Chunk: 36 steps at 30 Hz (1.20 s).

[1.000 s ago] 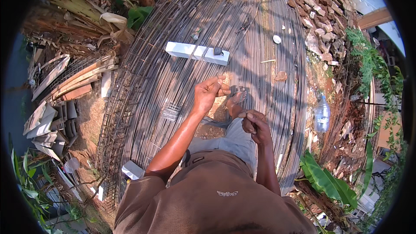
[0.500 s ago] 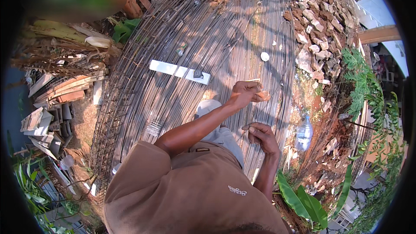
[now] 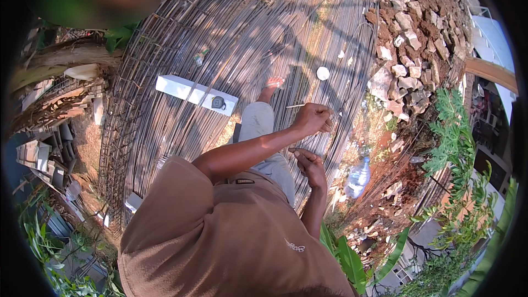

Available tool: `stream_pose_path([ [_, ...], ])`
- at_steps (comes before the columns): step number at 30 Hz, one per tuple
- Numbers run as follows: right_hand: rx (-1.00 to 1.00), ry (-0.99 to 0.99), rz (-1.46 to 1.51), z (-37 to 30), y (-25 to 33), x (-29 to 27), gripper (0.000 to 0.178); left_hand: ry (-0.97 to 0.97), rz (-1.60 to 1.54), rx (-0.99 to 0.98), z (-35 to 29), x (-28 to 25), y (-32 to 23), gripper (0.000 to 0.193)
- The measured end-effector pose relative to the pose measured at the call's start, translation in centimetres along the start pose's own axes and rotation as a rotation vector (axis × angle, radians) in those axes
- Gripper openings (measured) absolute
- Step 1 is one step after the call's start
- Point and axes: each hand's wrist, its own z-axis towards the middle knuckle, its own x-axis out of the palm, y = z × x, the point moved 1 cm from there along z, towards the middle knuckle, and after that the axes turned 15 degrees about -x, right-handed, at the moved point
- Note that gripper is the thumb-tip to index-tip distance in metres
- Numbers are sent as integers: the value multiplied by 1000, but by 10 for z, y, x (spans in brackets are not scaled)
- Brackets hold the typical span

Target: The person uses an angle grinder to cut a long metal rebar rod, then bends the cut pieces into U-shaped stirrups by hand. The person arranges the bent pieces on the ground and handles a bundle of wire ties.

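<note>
My left hand (image 3: pixel 314 119) is closed, with a thin pale stick (image 3: pixel 295 106) poking out of it to the left. It hovers over a wide bed of long steel rods (image 3: pixel 258 38). Nearer my body is my right hand (image 3: pixel 309 166), its fingers curled and pressed together; whatever may be in them is too small to make out. The two hands are apart. To their left, a white board (image 3: pixel 179 86) lies across the rods, and a dark round-cornered tape measure (image 3: pixel 218 102) rests on its right end.
Tied steel cages (image 3: pixel 124 93) run along the left of the rods. Broken stones (image 3: pixel 410 71) are heaped at the far right. A clear plastic bottle (image 3: pixel 358 178) lies right of my right hand. A white round piece (image 3: pixel 323 73) sits on the rods. My sandalled foot (image 3: pixel 273 83) stands among them.
The view has shifted, so the board and bottle appear farther left. My leg and sandalled foot now show ahead on the rods. The stick now points left, clear of my left hand.
</note>
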Motion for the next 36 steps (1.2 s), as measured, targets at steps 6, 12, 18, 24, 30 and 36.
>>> stream_pose_path([
  [6,-202,-535,-276,137,-37,-46,34,-175,111,-95,162,-80,-10,30],
  [12,129,-491,-281,183,-154,-64,27,163,404,-601,339,-180,67,52],
  [18,548,-494,-170,179,-227,-88,33,-716,827,-371,577,-355,168,29],
  [24,736,-447,-264,202,-282,-111,33,-885,1175,-426,688,-460,222,45],
  [30,580,-263,-384,217,-305,-119,30,-960,1433,-438,720,-489,269,41],
  [36,666,-378,-208,262,-246,-113,28,-712,1236,-287,658,-460,230,33],
])
